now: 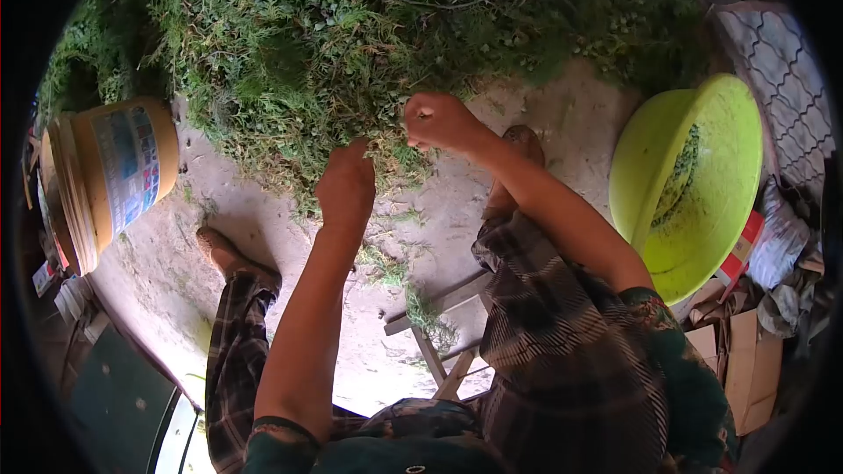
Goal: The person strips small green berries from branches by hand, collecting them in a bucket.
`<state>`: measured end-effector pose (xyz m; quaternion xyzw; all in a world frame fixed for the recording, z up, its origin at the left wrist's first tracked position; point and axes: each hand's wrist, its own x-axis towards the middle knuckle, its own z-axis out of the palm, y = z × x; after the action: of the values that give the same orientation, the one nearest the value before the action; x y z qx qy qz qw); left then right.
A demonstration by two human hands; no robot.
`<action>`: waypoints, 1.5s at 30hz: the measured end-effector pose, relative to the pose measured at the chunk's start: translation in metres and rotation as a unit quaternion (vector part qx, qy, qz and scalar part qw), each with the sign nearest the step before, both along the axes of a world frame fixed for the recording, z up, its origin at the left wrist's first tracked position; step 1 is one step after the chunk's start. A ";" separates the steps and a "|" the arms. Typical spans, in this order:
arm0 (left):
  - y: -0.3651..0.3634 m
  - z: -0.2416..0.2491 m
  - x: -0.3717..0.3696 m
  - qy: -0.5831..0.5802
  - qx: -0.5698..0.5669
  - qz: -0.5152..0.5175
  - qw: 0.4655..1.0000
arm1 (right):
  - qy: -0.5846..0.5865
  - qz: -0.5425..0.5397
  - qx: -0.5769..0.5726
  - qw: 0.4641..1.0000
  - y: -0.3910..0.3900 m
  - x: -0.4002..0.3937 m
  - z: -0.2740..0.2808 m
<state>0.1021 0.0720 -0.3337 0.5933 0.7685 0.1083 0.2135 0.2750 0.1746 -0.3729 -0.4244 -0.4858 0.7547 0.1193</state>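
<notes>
A large heap of green conifer branches [290,61], with scaly sprigs and small cones or seeds, fills the far side of the floor. At its near edge is my left hand [346,186], its fingers closed together and pointing toward the heap. My right hand [441,121] is curled into a fist a little farther out and to the right, in front of the branches. What either hand holds, if anything, is hidden or too small to make out. The two hands are apart from each other.
A yellow-green basin [628,154] with greenish bits inside stands tilted at the right. An orange-yellow bucket [158,145] with a label is at the left. A wooden stool frame [452,298] sits between my legs. Cardboard [755,360] lies at lower right.
</notes>
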 end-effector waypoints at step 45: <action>0.008 0.046 0.029 -0.590 -0.172 0.318 0.722 | 0.215 -0.057 -0.209 0.952 -0.044 0.024 0.029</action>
<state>0.1309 0.0799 -0.2880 0.0828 0.6361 0.3645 0.6750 0.2987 0.1305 -0.3440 -0.2944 -0.2544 0.9049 0.1727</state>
